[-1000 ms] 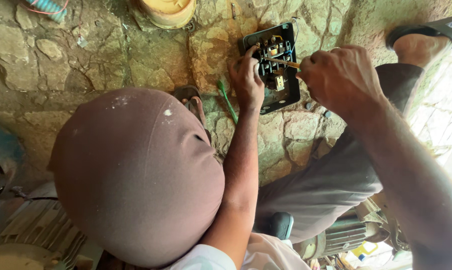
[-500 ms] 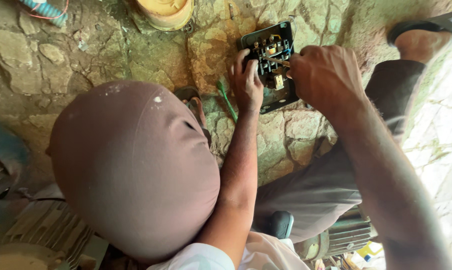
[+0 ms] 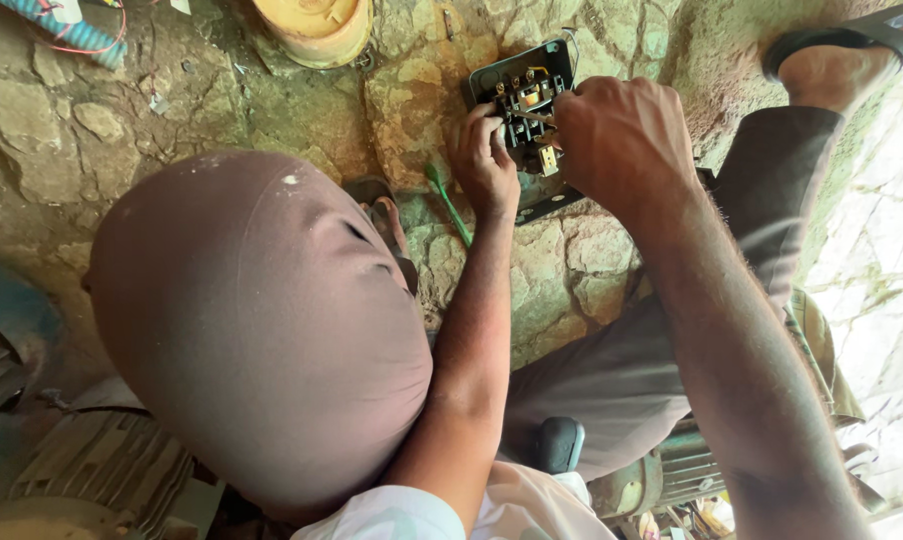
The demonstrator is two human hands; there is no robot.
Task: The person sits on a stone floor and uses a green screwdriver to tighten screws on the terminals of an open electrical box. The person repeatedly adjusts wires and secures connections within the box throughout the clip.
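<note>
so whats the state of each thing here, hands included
black electrical box: open, contacts exposed, lying on the stone floor
left hand: gripping the box's left edge
right hand: closed on a thin tool whose tip sits in the contacts
green screwdriver: lying unused on the stones
yellow tub: standing on the floor

Both hands work at a black electrical switch box (image 3: 528, 110) lying on the stone floor (image 3: 222, 110): left hand (image 3: 485, 160) steadying it, right hand (image 3: 622, 140) over its terminals.
</note>
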